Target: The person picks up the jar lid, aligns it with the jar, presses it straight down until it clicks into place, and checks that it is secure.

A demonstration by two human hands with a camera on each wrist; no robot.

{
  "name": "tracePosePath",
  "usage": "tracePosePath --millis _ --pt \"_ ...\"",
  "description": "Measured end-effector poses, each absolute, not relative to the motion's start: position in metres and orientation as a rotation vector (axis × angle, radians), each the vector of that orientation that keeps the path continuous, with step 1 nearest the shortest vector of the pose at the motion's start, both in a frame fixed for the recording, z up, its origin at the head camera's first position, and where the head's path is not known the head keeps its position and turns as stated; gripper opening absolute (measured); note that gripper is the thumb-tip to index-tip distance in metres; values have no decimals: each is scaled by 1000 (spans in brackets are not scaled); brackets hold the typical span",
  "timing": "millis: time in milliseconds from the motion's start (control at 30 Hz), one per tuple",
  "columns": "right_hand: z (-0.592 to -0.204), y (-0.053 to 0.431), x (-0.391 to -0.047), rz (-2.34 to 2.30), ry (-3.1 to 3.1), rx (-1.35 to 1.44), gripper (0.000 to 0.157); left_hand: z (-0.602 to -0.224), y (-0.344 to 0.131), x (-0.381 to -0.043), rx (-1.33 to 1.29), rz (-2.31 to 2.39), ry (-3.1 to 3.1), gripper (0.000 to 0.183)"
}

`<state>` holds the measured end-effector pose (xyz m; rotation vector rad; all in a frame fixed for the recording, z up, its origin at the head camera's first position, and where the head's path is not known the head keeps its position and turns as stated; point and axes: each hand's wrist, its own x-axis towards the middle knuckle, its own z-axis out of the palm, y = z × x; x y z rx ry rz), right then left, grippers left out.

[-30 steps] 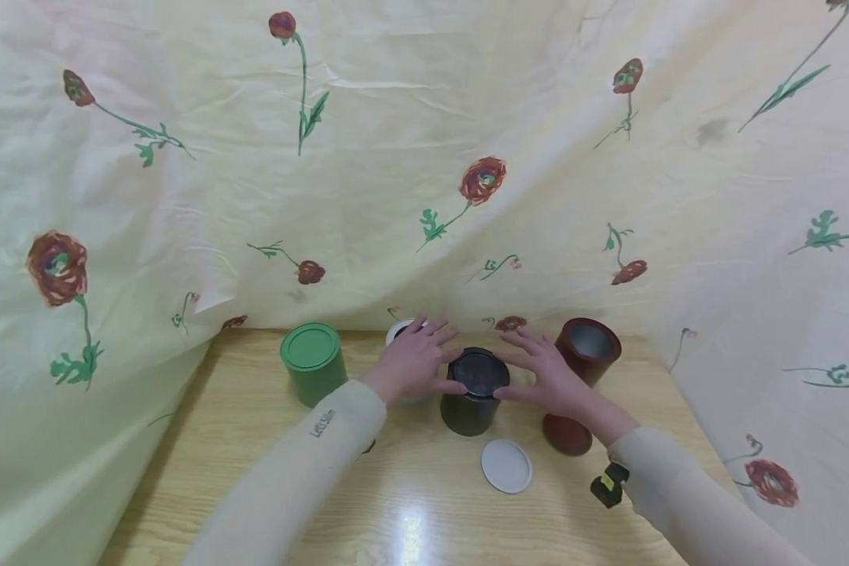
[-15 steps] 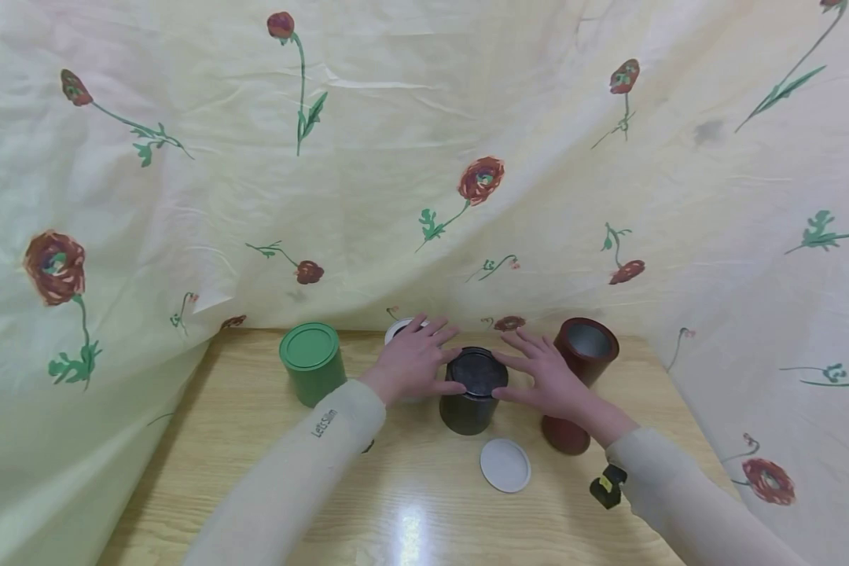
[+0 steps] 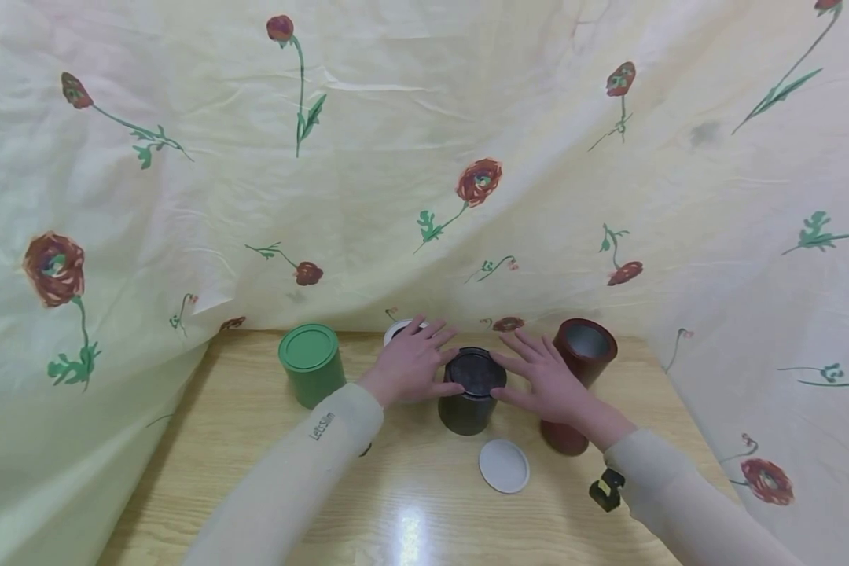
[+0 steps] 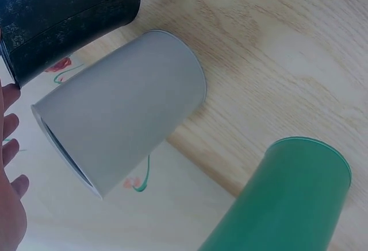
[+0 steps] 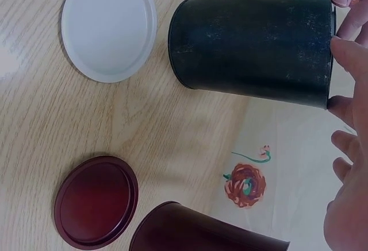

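Note:
A black canister [image 3: 464, 414] stands upright near the back of the table, its black lid [image 3: 475, 371] on top. My left hand [image 3: 412, 365] reaches in from the left, thumb and index fingertip at the lid's edge, other fingers spread out straight. From the opposite side my right hand [image 3: 543, 373] touches the same rim with thumb and index fingertip, its remaining fingers extended. The left hand partly hides a grey canister [image 4: 123, 107], which is open at the top. In the right wrist view several fingertips meet the black canister's [image 5: 253, 47] upper edge.
A green lidded canister [image 3: 314, 377] stands at the left. An open dark red canister [image 3: 583, 365] is at the right, with a dark red lid [image 3: 564, 439] before it. A white lid [image 3: 505, 466] lies on the wooden table [image 3: 240, 417]. Flowered cloth [image 3: 368, 196] hangs behind.

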<state>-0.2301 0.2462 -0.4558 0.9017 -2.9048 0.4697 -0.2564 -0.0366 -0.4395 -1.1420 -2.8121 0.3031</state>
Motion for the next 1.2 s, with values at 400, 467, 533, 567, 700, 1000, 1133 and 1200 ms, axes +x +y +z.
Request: tracePosePath --millis 400,467,533,567,700,1000,1133,1200 --pt "-451 243 -234 488 -2869 923 63 -442 -34 -255 -1121 215 -2800 78" --pt "-450 242 -234 491 -2874 929 63 -443 -33 -255 -1119 195 -2817 78" --pt "-450 241 -234 487 -2883 932 64 -444 -31 -255 -1114 180 -2840 77" --pt "-450 240 -235 482 -2887 934 64 -445 -30 -255 -1110 172 -2852 77" --pt "-451 240 -236 470 -2911 928 65 -446 -29 -254 -1090 158 -2876 75" --pt "-452 237 -239 513 -2937 922 63 -445 -27 -253 -1044 115 -2930 72" --pt "-451 236 -239 517 -2940 925 62 -445 -25 -254 -1036 114 -2953 72" --pt "-451 236 -239 521 -2944 926 62 -445 -24 -254 -1033 114 -2967 72"
